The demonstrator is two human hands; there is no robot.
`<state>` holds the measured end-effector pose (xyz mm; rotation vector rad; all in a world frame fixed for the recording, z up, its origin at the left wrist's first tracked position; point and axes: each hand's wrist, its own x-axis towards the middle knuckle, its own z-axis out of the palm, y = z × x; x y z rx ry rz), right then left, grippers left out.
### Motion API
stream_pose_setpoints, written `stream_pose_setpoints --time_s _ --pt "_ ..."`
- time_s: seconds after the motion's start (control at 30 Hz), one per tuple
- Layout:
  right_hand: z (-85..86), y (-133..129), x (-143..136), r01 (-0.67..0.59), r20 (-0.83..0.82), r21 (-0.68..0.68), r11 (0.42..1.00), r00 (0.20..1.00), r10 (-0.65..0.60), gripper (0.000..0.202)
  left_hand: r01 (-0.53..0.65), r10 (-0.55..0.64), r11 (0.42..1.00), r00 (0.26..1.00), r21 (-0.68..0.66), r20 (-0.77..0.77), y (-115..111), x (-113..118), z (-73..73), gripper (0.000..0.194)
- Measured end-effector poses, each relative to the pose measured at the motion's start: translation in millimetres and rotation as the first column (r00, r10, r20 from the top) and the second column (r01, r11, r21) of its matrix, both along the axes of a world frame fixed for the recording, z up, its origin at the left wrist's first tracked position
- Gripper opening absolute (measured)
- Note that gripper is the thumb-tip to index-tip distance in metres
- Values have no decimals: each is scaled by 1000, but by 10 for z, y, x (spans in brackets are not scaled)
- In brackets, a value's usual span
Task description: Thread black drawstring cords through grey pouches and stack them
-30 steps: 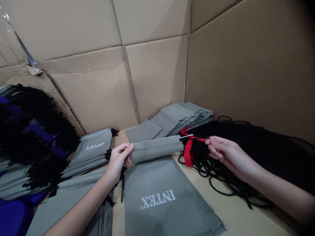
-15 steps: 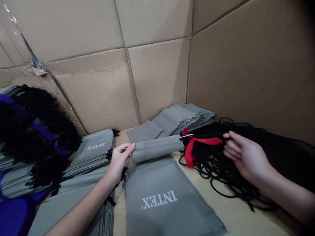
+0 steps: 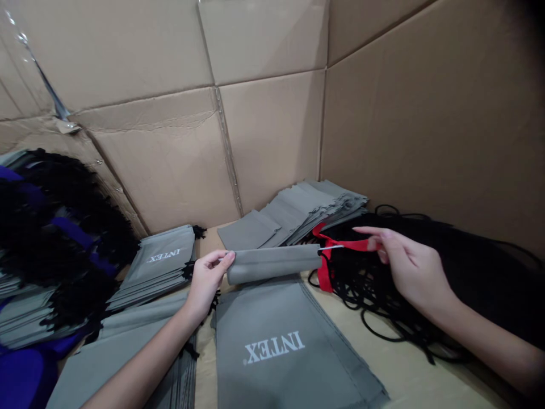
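Observation:
My left hand (image 3: 212, 278) pinches the left end of a grey fabric bag (image 3: 275, 263), whose top edge is lifted and folded over above a pile of grey bags (image 3: 272, 346) printed INTEX. A thin white rod (image 3: 331, 247) sticks out of the fold's right end. Beyond the rod's tip, my right hand (image 3: 398, 255) is over the black cords (image 3: 383, 301), its forefinger stretched out and apart from the other fingers. I see nothing held in it. A red band (image 3: 326, 272) lies round the cords, just behind the rod.
More grey bags (image 3: 298, 207) lie fanned at the back against the cardboard wall (image 3: 272, 136). Corded INTEX bags (image 3: 159, 258) are stacked at the left, beside a large heap with black cords (image 3: 76, 210) and blue straps. Another grey pile (image 3: 123, 358) lies under my left forearm.
My right hand has moved left and its forefinger has opened out from the black cord it pinched. The rod and the folded edge sit slightly lower. My left hand keeps its grip.

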<state>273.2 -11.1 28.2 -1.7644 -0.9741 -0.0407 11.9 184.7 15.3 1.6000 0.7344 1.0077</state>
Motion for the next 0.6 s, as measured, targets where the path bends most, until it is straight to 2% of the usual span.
stream_pose_setpoints --time_s 0.07,0.17,0.27,0.3,0.4,0.47,0.53,0.6 --pt "11 -13 -79 -50 250 37 998 967 40 32 -8 8 999 1000 53 -12 -46 15 13 34" --pt "7 13 -237 -60 559 -53 997 826 80 33 0 6 995 999 104 -51 -121 30 27 29" --pt "-41 70 -394 -64 750 -137 989 645 146 31 72 -58 991 991 114 -120 -188 39 25 27" --pt "-65 86 -431 -72 761 -182 981 622 187 31 98 -82 989 987 115 -137 -206 42 22 27" --pt "-127 112 -468 -140 660 -321 937 676 327 28 138 -115 981 979 134 -171 -243 51 22 27" --pt "-135 109 -430 -186 604 -337 923 709 363 25 160 -123 973 969 165 -212 -264 42 37 31" --pt "-108 96 -365 -147 622 -271 951 727 289 23 131 -74 960 971 247 -227 -296 13 68 39" --pt "-61 76 -292 -28 635 -163 986 762 127 23 18 73 914 975 406 -209 -349 -25 108 46"
